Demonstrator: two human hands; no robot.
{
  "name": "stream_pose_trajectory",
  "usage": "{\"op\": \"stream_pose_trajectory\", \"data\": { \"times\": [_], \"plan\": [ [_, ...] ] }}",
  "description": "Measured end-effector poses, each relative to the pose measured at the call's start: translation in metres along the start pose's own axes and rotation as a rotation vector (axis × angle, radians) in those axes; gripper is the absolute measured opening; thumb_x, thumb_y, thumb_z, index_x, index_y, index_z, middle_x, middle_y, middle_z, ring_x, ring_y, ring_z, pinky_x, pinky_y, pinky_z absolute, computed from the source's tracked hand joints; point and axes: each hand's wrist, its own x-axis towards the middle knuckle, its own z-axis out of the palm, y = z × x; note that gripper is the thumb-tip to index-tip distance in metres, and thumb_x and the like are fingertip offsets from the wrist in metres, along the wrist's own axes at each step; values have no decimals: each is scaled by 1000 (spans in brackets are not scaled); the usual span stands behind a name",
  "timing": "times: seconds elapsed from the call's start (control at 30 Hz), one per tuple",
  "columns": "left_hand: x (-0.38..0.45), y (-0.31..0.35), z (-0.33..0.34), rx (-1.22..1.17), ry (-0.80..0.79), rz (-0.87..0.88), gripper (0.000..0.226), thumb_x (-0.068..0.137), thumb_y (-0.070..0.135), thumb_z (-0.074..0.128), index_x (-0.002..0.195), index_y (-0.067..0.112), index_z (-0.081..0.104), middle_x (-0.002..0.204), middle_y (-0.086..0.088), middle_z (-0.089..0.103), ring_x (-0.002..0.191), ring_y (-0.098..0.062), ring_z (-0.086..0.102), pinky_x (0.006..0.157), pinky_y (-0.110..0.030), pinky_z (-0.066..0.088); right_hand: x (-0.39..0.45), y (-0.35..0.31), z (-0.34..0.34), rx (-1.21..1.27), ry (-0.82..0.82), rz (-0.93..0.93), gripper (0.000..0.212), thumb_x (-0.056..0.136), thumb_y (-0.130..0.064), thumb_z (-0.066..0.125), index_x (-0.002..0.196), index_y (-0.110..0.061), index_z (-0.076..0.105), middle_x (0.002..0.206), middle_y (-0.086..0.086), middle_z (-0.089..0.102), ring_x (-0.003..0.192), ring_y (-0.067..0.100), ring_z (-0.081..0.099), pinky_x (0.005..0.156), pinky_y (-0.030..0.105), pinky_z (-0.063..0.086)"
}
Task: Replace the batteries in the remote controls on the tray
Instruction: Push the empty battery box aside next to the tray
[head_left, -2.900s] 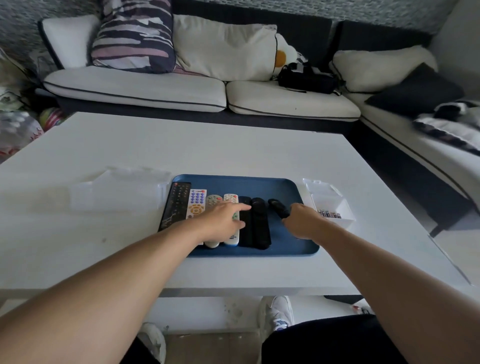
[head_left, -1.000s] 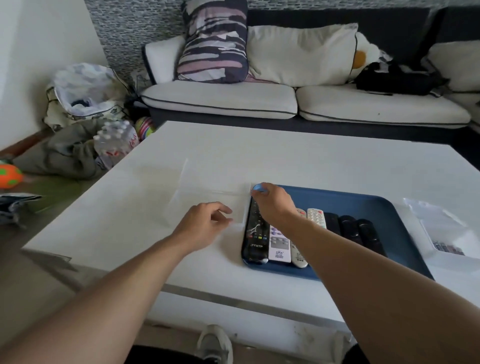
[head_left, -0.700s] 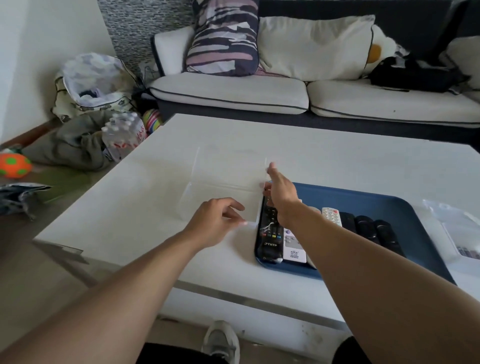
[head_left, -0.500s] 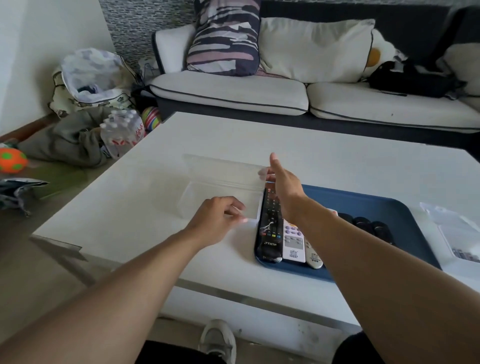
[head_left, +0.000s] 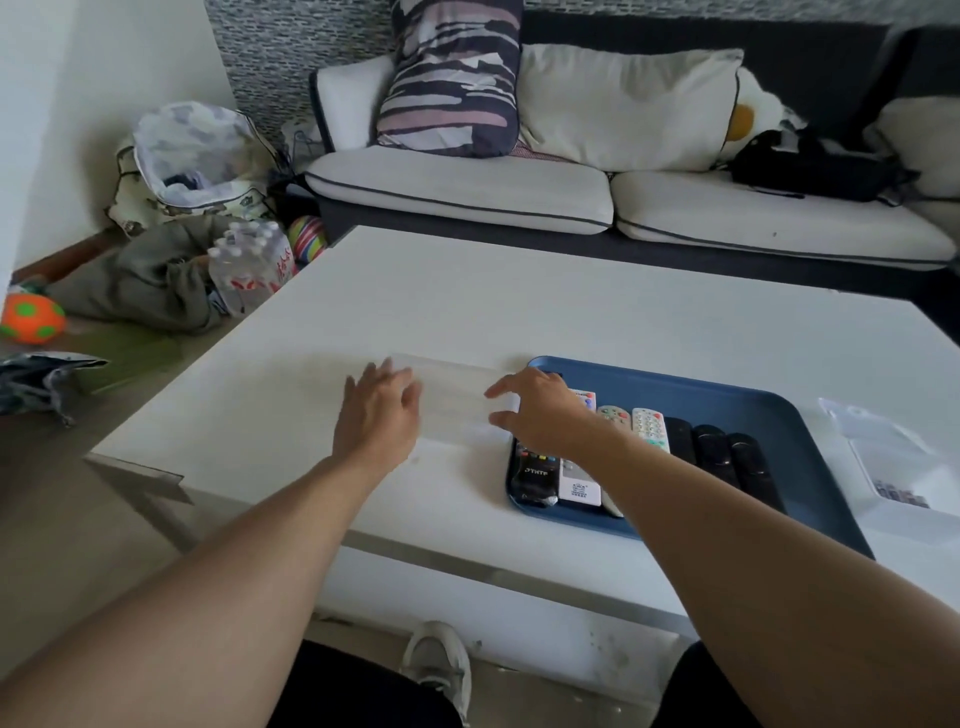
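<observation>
Both hands work at a clear plastic box standing on the table just left of the blue tray. Left hand lies at the box's left end, fingers straight and loosely spread, apparently steadying it. Right hand sits at the right end, thumb and forefinger apart and reaching onto the box wall; cannot tell whether they actually pinch it. Likely reason: the box is being opened or positioned as a store for batteries before any remote is touched. Remote controls lie side by side, untouched, in the tray: a black one at far left, pale ones next, three dark ones to the right. A second clear container stands right of the tray, with small dark items inside, possibly batteries. Table is white, glossy, low. Behind it a sofa with white cushions and a striped pillow. Floor at left holds a bag, a pack of water bottles and an orange ball.
</observation>
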Motion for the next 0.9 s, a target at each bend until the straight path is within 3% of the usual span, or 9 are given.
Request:
{"op": "stream_pose_trajectory", "data": {
  "times": [0.03,0.1,0.27,0.37,0.47,0.53,0.6,0.77,0.9],
  "plan": [
    [-3,-6,4,25,-92,-25,43,108,28,37,146,13,49,162,-8,30,153,-25,15,124,-44,9,-2,-4,-1,-17,9,11,35,94,-37,65,129,-34,62,131,1,58,134,23,39,107,40,37],
    [-6,-8,6,15,-131,-36,48,109,30,33,154,15,36,166,-4,19,155,-21,3,125,-40,3,-3,-9,-2,-23,31,33,38,92,-39,67,130,-36,62,127,1,62,132,23,44,108,40,39],
    [-4,5,2,8,-168,-118,50,109,29,32,157,17,29,168,-1,10,155,-19,-5,125,-40,2,-4,-15,-3,-156,90,68,40,90,-48,67,130,-39,63,132,-2,60,130,22,45,105,35,33],
    [-6,1,1,82,-191,-86,51,109,32,26,158,17,25,169,-1,8,155,-20,-7,125,-45,5,-8,-20,4,-335,143,-11,40,92,-51,62,126,-30,66,128,2,62,124,23,49,103,33,34],
    [-9,-4,2,115,-224,-48,57,108,43,23,159,19,19,169,4,3,155,-16,-10,125,-46,2,-7,-27,13,-423,171,-23,37,95,-48,60,119,-21,67,118,8,64,112,26,59,85,34,42],
    [-10,-6,2,133,-241,-35,59,107,46,20,160,20,16,169,6,1,154,-15,-12,124,-45,0,-6,-28,19,-495,175,-37,35,97,-48,56,114,-19,66,112,7,64,104,25,61,73,33,40],
    [-10,-7,2,170,-255,-16,61,107,48,18,160,19,13,169,5,-1,154,-16,-13,125,-46,0,-5,-26,25,-565,195,-64,36,99,-48,52,116,-19,64,111,4,63,104,24,61,71,33,40],
    [-12,-2,-1,214,-287,-51,63,106,50,16,161,21,10,169,5,-4,154,-18,-16,123,-51,-8,-9,-28,38,-643,209,-144,34,105,-32,43,132,-14,55,129,5,58,124,24,53,97,35,41],
    [-7,9,2,186,-215,-180,56,106,39,27,159,21,19,169,5,3,154,-19,-14,120,-55,-14,-18,-20,41,-430,140,-112,55,103,-39,46,150,-13,34,157,7,32,148,28,22,120,40,19]
  ]
}}
